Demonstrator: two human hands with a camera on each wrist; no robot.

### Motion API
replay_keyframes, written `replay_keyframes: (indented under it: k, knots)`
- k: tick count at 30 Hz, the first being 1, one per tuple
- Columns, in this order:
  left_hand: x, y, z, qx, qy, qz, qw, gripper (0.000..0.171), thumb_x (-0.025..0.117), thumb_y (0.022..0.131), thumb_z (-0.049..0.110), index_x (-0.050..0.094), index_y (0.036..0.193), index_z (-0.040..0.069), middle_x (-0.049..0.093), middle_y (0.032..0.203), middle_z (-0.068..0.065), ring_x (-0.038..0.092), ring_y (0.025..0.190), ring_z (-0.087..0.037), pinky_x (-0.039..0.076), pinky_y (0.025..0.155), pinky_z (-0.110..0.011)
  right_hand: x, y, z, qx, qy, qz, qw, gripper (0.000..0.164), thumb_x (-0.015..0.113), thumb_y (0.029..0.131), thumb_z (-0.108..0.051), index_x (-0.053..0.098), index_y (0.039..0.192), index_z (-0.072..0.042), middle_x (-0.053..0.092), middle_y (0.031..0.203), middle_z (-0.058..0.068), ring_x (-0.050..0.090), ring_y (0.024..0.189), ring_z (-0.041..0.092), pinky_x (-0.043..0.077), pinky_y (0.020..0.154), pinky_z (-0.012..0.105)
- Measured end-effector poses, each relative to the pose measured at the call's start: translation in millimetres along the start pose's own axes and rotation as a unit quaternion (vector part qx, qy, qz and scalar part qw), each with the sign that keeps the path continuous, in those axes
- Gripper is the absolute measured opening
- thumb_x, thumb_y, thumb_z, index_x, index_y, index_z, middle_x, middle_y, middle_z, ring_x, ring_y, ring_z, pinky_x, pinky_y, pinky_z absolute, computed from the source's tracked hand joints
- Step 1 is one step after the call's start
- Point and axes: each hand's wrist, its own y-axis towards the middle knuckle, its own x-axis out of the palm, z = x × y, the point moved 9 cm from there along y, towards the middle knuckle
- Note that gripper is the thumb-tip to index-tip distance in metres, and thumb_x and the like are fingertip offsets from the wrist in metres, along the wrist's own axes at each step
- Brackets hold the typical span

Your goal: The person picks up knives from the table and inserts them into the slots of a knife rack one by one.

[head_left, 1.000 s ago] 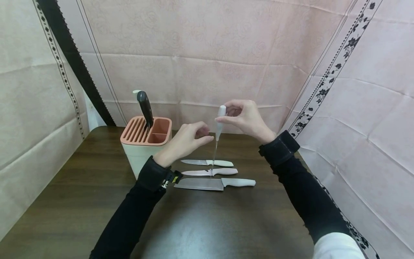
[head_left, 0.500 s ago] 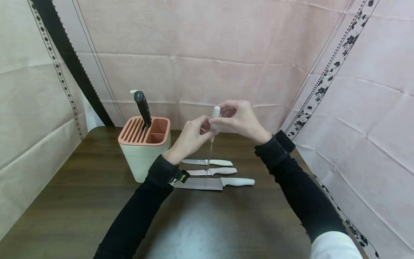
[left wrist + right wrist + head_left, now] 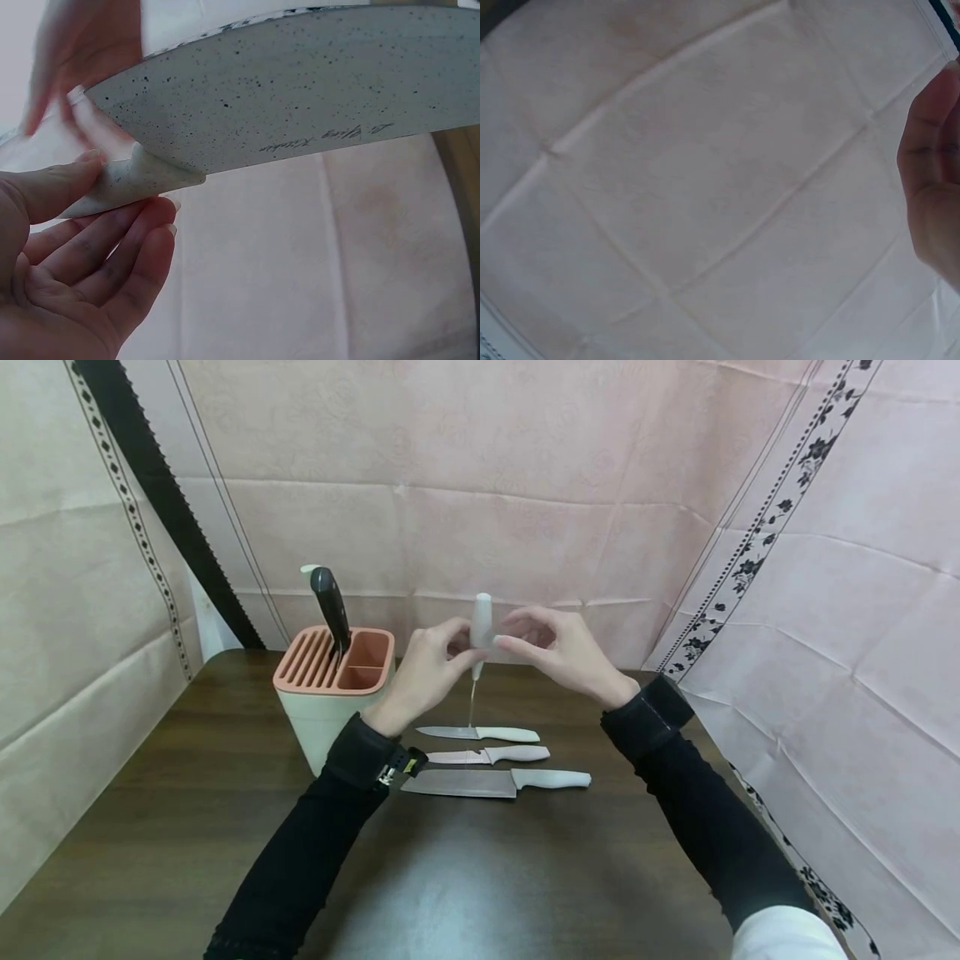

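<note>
Knife blade [image 3: 285, 86] partly reads "Kitchen".

Knife blade [image 3: 300, 75]: upside-down script [image 3: 322, 141], seemingly "Kitchen" (other words unclear).

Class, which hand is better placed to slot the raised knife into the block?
Probably the left hand: it pinches the raised knife and is nearer the block than the right hand.
</note>
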Motion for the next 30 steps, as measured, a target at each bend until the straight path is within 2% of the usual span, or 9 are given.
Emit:
replay_keyframes:
  k: [7, 11, 15, 21, 23, 27, 30]
  knots:
    - [-35.1, 6.7, 10.6, 0.008, 0.014, 0.028, 0.9995, 0.028, 0.068, 0.089, 0.012, 0.064, 0.113, -0.002, 0.070, 0.104, -0.019, 0.069, 0.090, -0.027, 0.057, 0.082, -0.038, -2, -15, 32, 0.062, 0.009, 0.003, 0.998, 0.025, 0.061, 0.095, -0.029, 0.067, 0.112, -0.012, 0.072, 0.092, 0.009, 0.065, 0.070, 0.018, 0.052, 0.065, 0.029]
    - [-57.3, 9.1, 17.3, 0.010, 0.014, 0.044, 0.9989, 0.027, 0.067, 0.089, 0.009, 0.063, 0.113, -0.003, 0.070, 0.107, -0.020, 0.069, 0.095, -0.029, 0.056, 0.086, -0.040, -2, -21, 19, 0.064, -0.006, -0.007, 0.998, 0.021, 0.058, 0.097, -0.021, 0.069, 0.106, -0.006, 0.072, 0.091, 0.012, 0.063, 0.068, 0.015, 0.051, 0.065, 0.028]
    - [-83.3, 11.8, 23.6, 0.009, 0.012, 0.062, 0.9980, 0.028, 0.066, 0.090, 0.008, 0.062, 0.115, -0.003, 0.070, 0.110, -0.020, 0.069, 0.101, -0.028, 0.055, 0.091, -0.040, -2, -23, 6, 0.051, -0.013, -0.011, 0.999, 0.019, 0.057, 0.097, -0.019, 0.070, 0.095, -0.005, 0.072, 0.087, 0.011, 0.062, 0.066, 0.014, 0.051, 0.064, 0.027]
    - [-122.4, 14.9, 34.0, 0.004, 0.024, 0.098, 0.9948, 0.027, 0.064, 0.092, 0.011, 0.063, 0.117, -0.001, 0.071, 0.109, -0.017, 0.069, 0.094, -0.014, 0.053, 0.085, -0.021, 3, -23, 10, 0.054, -0.016, -0.018, 0.998, 0.023, 0.055, 0.098, -0.018, 0.071, 0.091, -0.002, 0.073, 0.084, 0.011, 0.061, 0.065, 0.012, 0.050, 0.063, 0.025]
    - [-132.8, 14.9, 38.1, 0.007, 0.035, 0.110, 0.9933, 0.028, 0.064, 0.093, 0.012, 0.064, 0.118, 0.000, 0.071, 0.109, -0.017, 0.067, 0.091, -0.006, 0.051, 0.082, -0.016, 7, -23, 22, 0.058, -0.015, -0.023, 0.998, 0.026, 0.055, 0.099, -0.019, 0.071, 0.091, -0.001, 0.072, 0.083, 0.011, 0.061, 0.065, 0.013, 0.049, 0.061, 0.024]
    - [-152.4, 15.1, 44.6, 0.004, 0.052, 0.134, 0.9896, 0.030, 0.064, 0.093, 0.015, 0.064, 0.121, 0.003, 0.070, 0.111, -0.018, 0.062, 0.086, 0.006, 0.048, 0.081, -0.014, 15, -21, 45, 0.059, -0.009, -0.026, 0.998, 0.028, 0.055, 0.099, -0.022, 0.072, 0.088, -0.003, 0.072, 0.081, 0.008, 0.061, 0.065, 0.015, 0.048, 0.059, 0.025]
    - [-168.2, 16.1, 47.6, -0.002, 0.059, 0.152, 0.9866, 0.031, 0.063, 0.093, 0.016, 0.063, 0.121, 0.003, 0.070, 0.112, -0.018, 0.060, 0.084, 0.008, 0.047, 0.081, -0.014, 21, -21, 54, 0.050, -0.006, -0.030, 0.998, 0.029, 0.056, 0.098, -0.026, 0.072, 0.085, -0.006, 0.072, 0.081, 0.005, 0.062, 0.067, 0.018, 0.050, 0.061, 0.025]
